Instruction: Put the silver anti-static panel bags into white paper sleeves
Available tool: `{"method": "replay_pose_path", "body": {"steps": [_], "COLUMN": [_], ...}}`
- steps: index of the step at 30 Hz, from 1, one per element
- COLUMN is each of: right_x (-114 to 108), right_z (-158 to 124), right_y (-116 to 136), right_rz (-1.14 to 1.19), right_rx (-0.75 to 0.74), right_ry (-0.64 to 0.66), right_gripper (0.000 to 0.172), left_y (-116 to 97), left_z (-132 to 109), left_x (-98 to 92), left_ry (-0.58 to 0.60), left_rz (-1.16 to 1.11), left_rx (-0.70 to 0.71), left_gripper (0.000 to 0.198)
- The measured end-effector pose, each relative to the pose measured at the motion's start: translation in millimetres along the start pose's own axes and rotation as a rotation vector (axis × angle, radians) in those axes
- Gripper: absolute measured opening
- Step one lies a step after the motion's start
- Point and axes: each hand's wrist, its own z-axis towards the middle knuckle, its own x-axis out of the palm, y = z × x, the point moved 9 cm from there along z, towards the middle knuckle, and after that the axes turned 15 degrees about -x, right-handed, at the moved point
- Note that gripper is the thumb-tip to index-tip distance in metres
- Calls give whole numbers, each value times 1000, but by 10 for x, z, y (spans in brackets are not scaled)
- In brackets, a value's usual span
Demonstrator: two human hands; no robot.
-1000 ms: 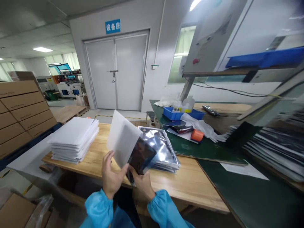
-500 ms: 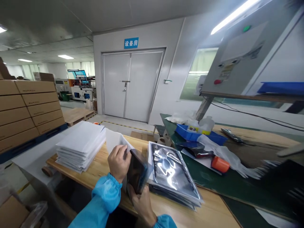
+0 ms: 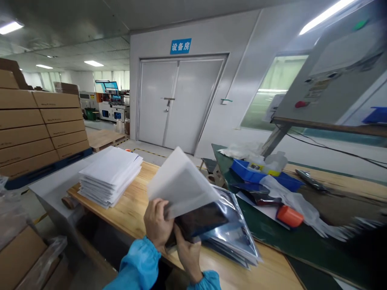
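My left hand [image 3: 157, 222] is closed on the lower left corner of a white translucent sheet [image 3: 184, 183], which stands up at a slant. Under that sheet, a dark glossy panel [image 3: 201, 219] is gripped by my right hand [image 3: 189, 251], thumb on top and fingers hidden beneath. The panel's near corner lies between my two hands. To the right, partly covered by sheet and panel, is a pile of shiny film-covered dark panels [image 3: 238, 233]. A tall stack of white sheets or sleeves [image 3: 110, 173] rests on the left of the wooden table [image 3: 133, 201].
On the green bench [image 3: 272, 237] at the right are a blue tray [image 3: 246, 171] with bottles, white gloves [image 3: 281, 191] and an orange roll [image 3: 289, 216]. Cartons [image 3: 63, 117] are piled at the left. A control box [image 3: 326, 88] overhangs the bench.
The white sheet has swung up and right over the dark panel, which has tilted from upright toward flat. The camera view has shifted slightly left.
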Motion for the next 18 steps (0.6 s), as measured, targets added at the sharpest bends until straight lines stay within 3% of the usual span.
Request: {"method": "replay_pose_path", "body": {"steps": [2,4,9,14,18], "right_x": [-151,-271,-417,-274,30], "right_z": [27,68,192,199,145], "right_y": [-2,-14,6,39,72], "right_rz": [-4,-6,-13,52,30], "right_rx": [21,20,-75,-105,-223], "right_ry": [-105,-159,-179,-136,77], "right_gripper": [35,35,25,26,20], "left_y": [319,467,147,-111,-421], "left_z": [-120,-282,-630,-253,94], "left_x": [136,213,204,79,34], "left_ry": [79,149,241,88,-38], "left_rz": [119,223,245,105,-6], "left_rx": [-104,-105,213,165,242], "left_gripper": [9,9,19,8,15]}}
